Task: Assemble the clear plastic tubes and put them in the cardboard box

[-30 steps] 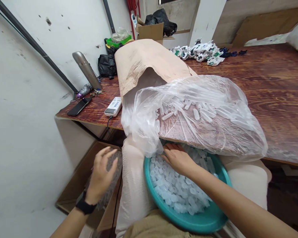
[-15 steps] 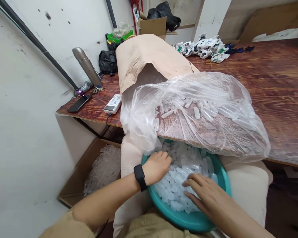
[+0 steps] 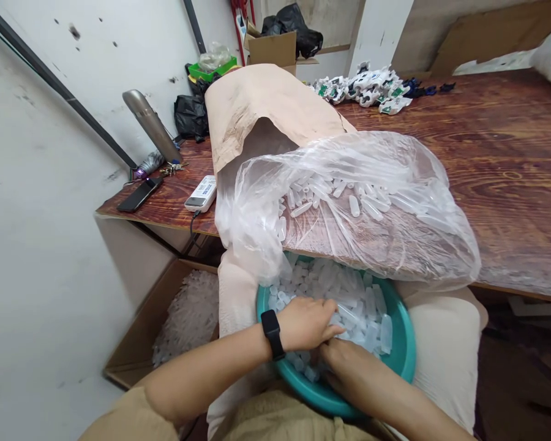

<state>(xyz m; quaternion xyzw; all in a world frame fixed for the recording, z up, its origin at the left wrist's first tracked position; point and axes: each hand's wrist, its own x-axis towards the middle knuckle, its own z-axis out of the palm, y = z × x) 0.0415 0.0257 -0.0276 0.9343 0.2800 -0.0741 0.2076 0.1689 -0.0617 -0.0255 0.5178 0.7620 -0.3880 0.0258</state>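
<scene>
Now both hands are brought together at the near side of a teal basin (image 3: 401, 361), which is set on the lap and filled with small clear plastic tubes (image 3: 349, 300). The left hand (image 3: 305, 324), a black watch (image 3: 272, 326) at its wrist, is curled over the tubes; a second ago it was held over the cardboard box (image 3: 138, 343) on the floor to the left. The right hand (image 3: 344, 361) is tucked beneath it, fingertips hidden. Whether either hand is closed on tubes cannot be told. A clear bag (image 3: 349, 208) is draped from the table (image 3: 487, 153) over the basin's far rim.
</scene>
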